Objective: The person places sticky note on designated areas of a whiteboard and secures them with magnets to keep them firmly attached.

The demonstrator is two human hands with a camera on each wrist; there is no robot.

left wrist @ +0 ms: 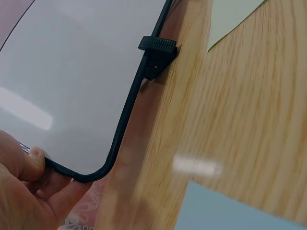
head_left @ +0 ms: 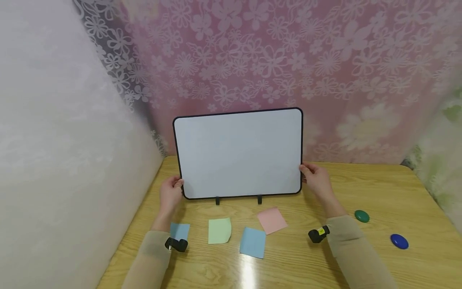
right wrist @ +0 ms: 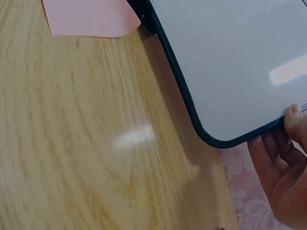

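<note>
A whiteboard [head_left: 240, 154] with a thin black frame stands propped up at the back of the table, its face bare. Two small black feet [head_left: 217, 200] jut out under its lower edge; one foot [left wrist: 160, 50] shows close in the left wrist view. My left hand [head_left: 171, 194] grips the board's left edge near the lower corner, thumb on the front and fingers behind. On the opposite side my right hand [head_left: 317, 178] pinches the right edge the same way, thumb [right wrist: 293, 117] over the frame.
Before the board lie a green sticky note [head_left: 219, 231], a pink one [head_left: 272, 220], a blue one [head_left: 252, 243] and another blue note [head_left: 180, 230] beside my left wrist. A green oval piece [head_left: 362, 216] and a blue one [head_left: 399, 241] lie at right. A flowered curtain [head_left: 231, 60] hangs behind.
</note>
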